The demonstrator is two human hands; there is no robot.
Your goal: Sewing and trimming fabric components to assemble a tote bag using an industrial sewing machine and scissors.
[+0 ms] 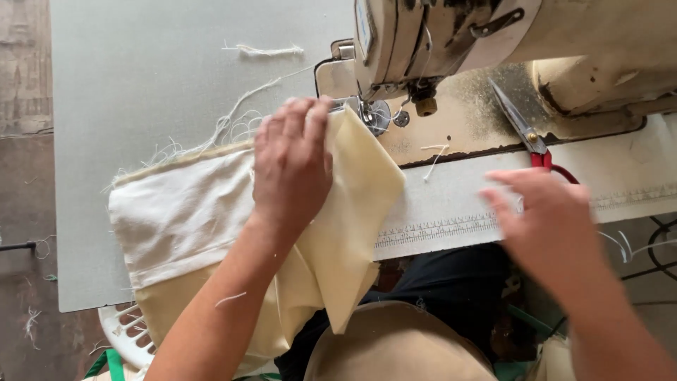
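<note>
The left hand [293, 166] is pressing flat, fingers released, on the cream fabric [211, 226] lying on the counter [141, 70] beside the sewing machine [437, 42]. The right hand [553, 226], blurred, is hovering open at 3 o'clock, just below the red-handled scissors [525, 134].

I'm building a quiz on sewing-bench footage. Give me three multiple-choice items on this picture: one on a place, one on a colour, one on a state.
1. Where do the scissors lie?
A. on the sewing machine bed, right of the needle
B. on the cloth
C. on the floor

2. What colour are the scissor handles?
A. blue
B. red
C. black

3. How is the left hand?
A. lifted clear of everything
B. closed round the scissors
C. pressed flat on the cream cloth

Answers: 1 A, the blades rest on the bed beyond the right hand. 2 B, red loops show just above that hand. 3 C, its fingers are spread on the fabric by the presser foot.
</note>
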